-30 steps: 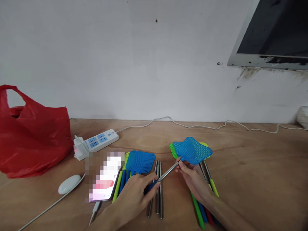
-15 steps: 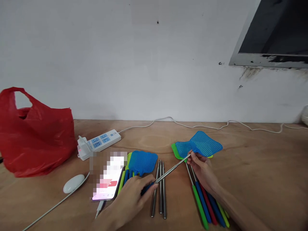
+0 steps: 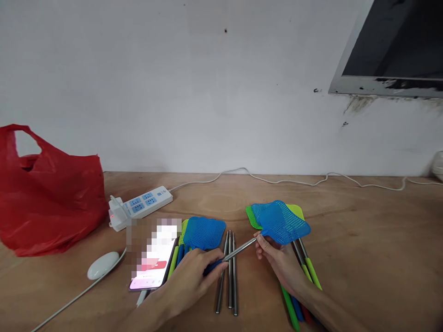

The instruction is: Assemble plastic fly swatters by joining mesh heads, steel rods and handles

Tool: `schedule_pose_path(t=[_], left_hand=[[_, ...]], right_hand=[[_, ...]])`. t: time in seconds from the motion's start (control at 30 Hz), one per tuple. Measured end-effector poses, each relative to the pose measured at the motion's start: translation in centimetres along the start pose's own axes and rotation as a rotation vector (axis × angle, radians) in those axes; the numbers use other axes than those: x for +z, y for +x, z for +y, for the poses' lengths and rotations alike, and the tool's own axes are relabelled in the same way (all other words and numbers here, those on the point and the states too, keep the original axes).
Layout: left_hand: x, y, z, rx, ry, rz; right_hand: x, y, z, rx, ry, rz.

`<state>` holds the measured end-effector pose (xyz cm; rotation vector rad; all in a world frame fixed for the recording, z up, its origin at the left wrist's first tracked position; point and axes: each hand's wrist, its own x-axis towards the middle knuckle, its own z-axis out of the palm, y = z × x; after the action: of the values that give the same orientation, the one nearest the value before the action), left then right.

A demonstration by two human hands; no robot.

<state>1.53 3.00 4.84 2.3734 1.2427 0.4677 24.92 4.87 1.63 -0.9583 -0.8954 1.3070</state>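
A blue fly swatter (image 3: 282, 226) with a metal telescopic rod is held between both hands. My left hand (image 3: 192, 279) is closed around its blue handle. My right hand (image 3: 280, 260) pinches the rod just below the mesh head. Under that head lies a pile of other swatters, with a yellow-green head (image 3: 295, 210) and a green handle (image 3: 290, 309) showing; my right forearm hides part of them. Several bare metal rods (image 3: 230, 276) lie side by side between the hands. Left of them rest more swatters with blue heads (image 3: 204, 233), their handles partly covered by my left hand.
A lit phone (image 3: 155, 263), partly pixelated, lies beside my left forearm. Behind it are a white power strip (image 3: 147, 203) and a red plastic bag (image 3: 51, 198). A white oval device (image 3: 103, 265) sits on a cable. A thin white cord (image 3: 277, 181) runs along the wall.
My right hand has come left and down, bringing the blue swatter head closer to my left hand. The rod between the hands looks shorter. My left hand has hardly moved.
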Motion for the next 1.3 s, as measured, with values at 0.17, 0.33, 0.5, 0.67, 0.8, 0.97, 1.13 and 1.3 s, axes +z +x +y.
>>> schedule_pose_path(t=[0.17,0.33,0.5,0.67,0.8,0.97,1.13,1.3], left_hand=[[0.4,0.5,0.0,0.007,-0.021,0.015],[1.0,0.1,-0.9,-0.001,-0.070,0.063],[1.6,-0.2,-1.6,0.027,-0.089,0.097],[1.8,-0.3,-1.2,0.009,-0.121,0.084],[2.0,-0.2,-0.9,-0.017,-0.142,0.048],[1.7,-0.1,-0.7,-0.013,-0.150,0.059],[1.2,-0.4,0.3,-0.026,-0.123,0.014],[1.9,-1.1,0.8,-0.073,-0.173,0.007]], right_hand=[[-0.3,0.2,-1.1,0.037,0.029,-0.019],[-0.8,0.7,-1.3,0.083,0.148,0.036],[-0.7,0.6,-0.9,0.038,0.082,0.078],[-0.5,0.2,-0.4,0.028,0.021,0.007],[0.0,-0.2,0.1,0.065,0.009,-0.069],[0.4,-0.5,-0.4,0.107,0.049,-0.143],[0.2,-0.8,-0.5,0.076,-0.071,-0.228],[-0.1,-1.0,0.3,0.019,-0.112,-0.246]])
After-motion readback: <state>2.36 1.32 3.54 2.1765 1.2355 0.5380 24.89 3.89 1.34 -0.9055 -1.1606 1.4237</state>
